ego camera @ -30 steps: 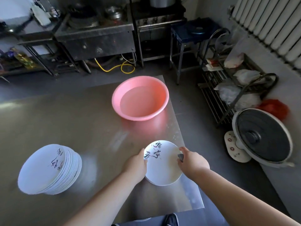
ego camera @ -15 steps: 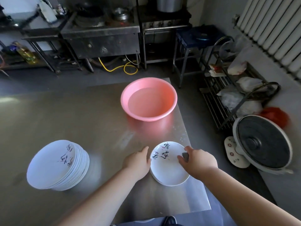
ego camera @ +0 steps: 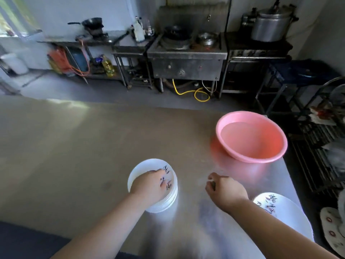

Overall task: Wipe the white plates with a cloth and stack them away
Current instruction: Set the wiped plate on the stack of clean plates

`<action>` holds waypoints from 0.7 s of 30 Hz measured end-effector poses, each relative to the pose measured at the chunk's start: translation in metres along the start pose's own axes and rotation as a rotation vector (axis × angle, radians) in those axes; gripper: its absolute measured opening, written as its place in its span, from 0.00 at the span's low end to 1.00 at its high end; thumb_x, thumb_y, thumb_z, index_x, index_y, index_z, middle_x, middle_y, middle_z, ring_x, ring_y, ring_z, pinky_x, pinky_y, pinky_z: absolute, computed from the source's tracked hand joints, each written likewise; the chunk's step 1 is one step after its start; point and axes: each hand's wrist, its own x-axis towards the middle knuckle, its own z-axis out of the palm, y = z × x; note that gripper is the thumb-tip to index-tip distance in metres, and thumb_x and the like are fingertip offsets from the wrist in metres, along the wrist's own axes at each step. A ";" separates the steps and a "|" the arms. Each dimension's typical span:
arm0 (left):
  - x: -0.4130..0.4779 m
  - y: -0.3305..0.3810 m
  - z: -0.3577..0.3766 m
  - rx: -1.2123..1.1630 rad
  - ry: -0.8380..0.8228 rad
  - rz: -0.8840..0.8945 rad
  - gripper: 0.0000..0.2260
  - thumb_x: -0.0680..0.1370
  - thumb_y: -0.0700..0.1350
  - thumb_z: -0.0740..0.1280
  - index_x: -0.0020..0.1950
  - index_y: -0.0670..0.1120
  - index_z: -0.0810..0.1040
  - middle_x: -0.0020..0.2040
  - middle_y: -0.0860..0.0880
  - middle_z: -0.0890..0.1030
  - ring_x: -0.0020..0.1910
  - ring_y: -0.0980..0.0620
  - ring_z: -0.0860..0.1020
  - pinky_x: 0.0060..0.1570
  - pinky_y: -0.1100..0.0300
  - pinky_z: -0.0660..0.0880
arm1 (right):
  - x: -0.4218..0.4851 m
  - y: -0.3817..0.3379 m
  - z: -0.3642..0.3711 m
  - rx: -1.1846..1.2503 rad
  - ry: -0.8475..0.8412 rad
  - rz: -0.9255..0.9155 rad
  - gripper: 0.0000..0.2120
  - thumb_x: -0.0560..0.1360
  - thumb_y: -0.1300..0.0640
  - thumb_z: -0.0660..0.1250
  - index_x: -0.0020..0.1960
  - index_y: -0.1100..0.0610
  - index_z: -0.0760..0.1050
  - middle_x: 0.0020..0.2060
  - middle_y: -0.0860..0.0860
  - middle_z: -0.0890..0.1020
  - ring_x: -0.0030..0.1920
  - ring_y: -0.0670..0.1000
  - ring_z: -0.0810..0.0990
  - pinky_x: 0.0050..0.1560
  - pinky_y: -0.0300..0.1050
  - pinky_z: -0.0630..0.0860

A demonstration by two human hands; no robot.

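Over goes the left hand [ego camera: 149, 187], away from the single plate [ego camera: 287, 212] it was touching half a second ago, and now it sits on top of the stack of white plates [ego camera: 142, 168]. Its palm is down and its fingers [ego camera: 165, 182] lie loosely spread across the face of the top plate, over the black lettering, not curled round the rim. The view has swung left with it, so the stack that was off to the left now sits near the middle of the steel desk [ego camera: 93, 146].

The right hand [ego camera: 226, 191] has let go of that plate too and hovers just above the desk between the stack and the plate. Its fingers are curled in against the thumb, pinching a small dark scrap, the cloth [ego camera: 213, 185], though the blur hides most of it.

That plate lies flat at the desk's near right corner, lettering up, partly hidden under the right forearm and well apart from the stack.

Beyond the right hand stands the pink basin [ego camera: 248, 160], upright near the desk's right edge, with water in it.

Against the far wall is a steel stove [ego camera: 186, 60], with a big metal pot [ego camera: 272, 25] to its right and a yellow hose [ego camera: 196, 93] looped on the floor below.
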 end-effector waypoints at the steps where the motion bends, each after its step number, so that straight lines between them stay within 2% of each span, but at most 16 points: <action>1: 0.001 -0.017 -0.003 0.006 0.013 -0.031 0.12 0.84 0.54 0.59 0.64 0.53 0.76 0.50 0.53 0.82 0.50 0.47 0.81 0.44 0.53 0.76 | 0.006 -0.017 0.005 0.012 -0.012 -0.007 0.15 0.80 0.44 0.56 0.62 0.45 0.74 0.47 0.47 0.85 0.48 0.55 0.83 0.42 0.46 0.76; 4: 0.003 -0.057 -0.006 0.010 0.021 -0.118 0.20 0.84 0.54 0.60 0.75 0.49 0.69 0.68 0.47 0.75 0.61 0.44 0.79 0.55 0.52 0.78 | 0.020 -0.061 0.021 0.026 -0.070 -0.015 0.20 0.79 0.43 0.55 0.69 0.44 0.68 0.43 0.46 0.84 0.44 0.54 0.83 0.42 0.48 0.80; 7: 0.004 -0.082 -0.006 0.050 0.018 -0.183 0.24 0.85 0.54 0.60 0.79 0.47 0.64 0.74 0.44 0.70 0.67 0.43 0.78 0.57 0.51 0.75 | 0.028 -0.091 0.035 0.053 -0.105 -0.021 0.19 0.79 0.40 0.55 0.68 0.44 0.65 0.40 0.46 0.83 0.41 0.54 0.82 0.39 0.48 0.79; 11: 0.008 -0.100 -0.002 0.077 0.007 -0.155 0.15 0.85 0.52 0.62 0.70 0.48 0.69 0.66 0.48 0.77 0.64 0.45 0.79 0.48 0.53 0.69 | 0.031 -0.116 0.051 0.029 -0.110 0.008 0.18 0.82 0.41 0.55 0.69 0.44 0.64 0.46 0.49 0.84 0.45 0.58 0.82 0.44 0.50 0.81; 15: 0.013 -0.113 0.002 0.003 0.018 -0.118 0.13 0.84 0.53 0.66 0.64 0.48 0.72 0.61 0.49 0.79 0.59 0.45 0.80 0.45 0.54 0.67 | 0.030 -0.128 0.059 -0.032 -0.085 0.073 0.16 0.82 0.48 0.54 0.69 0.48 0.64 0.45 0.51 0.83 0.44 0.59 0.82 0.45 0.50 0.82; 19: 0.020 -0.123 0.010 -0.160 0.043 -0.125 0.10 0.81 0.51 0.69 0.56 0.49 0.73 0.53 0.51 0.80 0.51 0.46 0.79 0.46 0.52 0.75 | 0.030 -0.135 0.063 -0.036 -0.091 0.138 0.13 0.83 0.49 0.55 0.66 0.49 0.63 0.47 0.52 0.83 0.45 0.59 0.82 0.42 0.48 0.78; 21: 0.021 -0.123 0.011 -0.221 0.061 -0.127 0.09 0.79 0.50 0.70 0.55 0.49 0.74 0.51 0.52 0.80 0.50 0.47 0.79 0.49 0.51 0.77 | 0.032 -0.136 0.063 -0.016 -0.102 0.175 0.12 0.83 0.49 0.55 0.66 0.49 0.63 0.48 0.51 0.83 0.45 0.59 0.81 0.41 0.48 0.77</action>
